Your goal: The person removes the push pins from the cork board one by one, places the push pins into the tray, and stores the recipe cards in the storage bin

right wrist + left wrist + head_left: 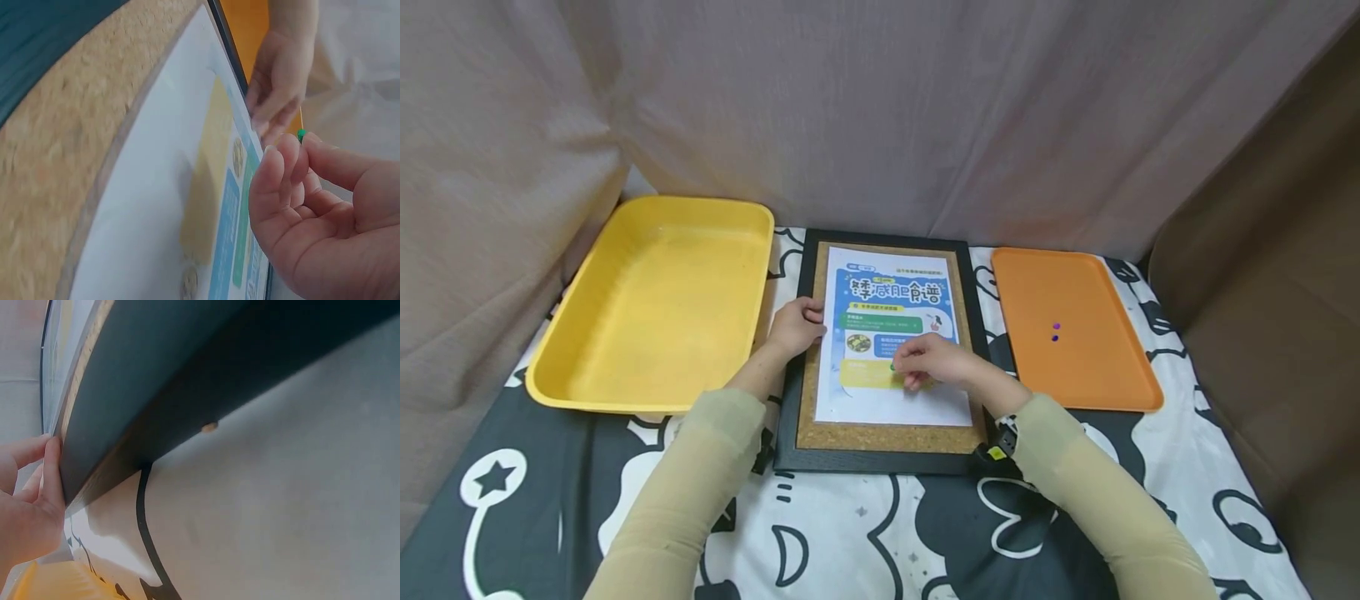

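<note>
Pin (301,134) in right grip (934,362), left grip (795,327) at poster's edge (822,358)

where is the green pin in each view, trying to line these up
Right wrist: right of centre, just above mid-height, the green pin at the fingertips of the right hand.
Head: just below centre, a tiny green spot at the same fingertips, over the printed sheet.
Left wrist: not in it.
Shared landmark: the left hand, in all three views.
</note>
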`<state>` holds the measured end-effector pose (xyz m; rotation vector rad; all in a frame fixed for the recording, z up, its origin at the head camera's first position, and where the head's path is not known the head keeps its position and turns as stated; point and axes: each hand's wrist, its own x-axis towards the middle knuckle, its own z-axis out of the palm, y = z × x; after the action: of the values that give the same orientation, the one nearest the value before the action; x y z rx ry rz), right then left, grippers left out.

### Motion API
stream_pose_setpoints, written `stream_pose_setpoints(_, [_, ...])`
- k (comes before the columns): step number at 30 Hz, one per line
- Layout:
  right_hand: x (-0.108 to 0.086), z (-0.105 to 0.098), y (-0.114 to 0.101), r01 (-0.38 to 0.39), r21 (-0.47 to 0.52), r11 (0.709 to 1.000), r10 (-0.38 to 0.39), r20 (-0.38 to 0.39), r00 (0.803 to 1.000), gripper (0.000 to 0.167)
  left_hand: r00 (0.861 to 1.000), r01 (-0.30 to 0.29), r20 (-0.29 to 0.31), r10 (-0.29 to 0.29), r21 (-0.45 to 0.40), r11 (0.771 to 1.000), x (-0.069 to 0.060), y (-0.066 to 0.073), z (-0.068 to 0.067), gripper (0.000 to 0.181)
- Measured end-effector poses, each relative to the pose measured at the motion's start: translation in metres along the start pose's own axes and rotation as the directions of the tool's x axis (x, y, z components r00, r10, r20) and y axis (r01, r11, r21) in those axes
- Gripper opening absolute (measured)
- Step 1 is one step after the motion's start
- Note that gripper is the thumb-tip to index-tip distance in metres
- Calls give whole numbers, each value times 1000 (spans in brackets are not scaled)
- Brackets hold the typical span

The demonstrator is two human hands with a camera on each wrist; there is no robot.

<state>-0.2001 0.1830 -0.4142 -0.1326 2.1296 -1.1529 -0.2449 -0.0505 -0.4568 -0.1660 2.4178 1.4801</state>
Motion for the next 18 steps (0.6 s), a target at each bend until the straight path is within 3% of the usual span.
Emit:
stream_pose_setpoints(7, [-7,-19,12,18,-13,1000,-19,-38,999,25,1000,-2,-1,2,-2,1000,0,-1,0,40])
stream_pose_setpoints(18, [-22,-52,36,28,74,997,-19,-123,992,33,1000,-8,-4,8,2,1000,-1,0,0,40])
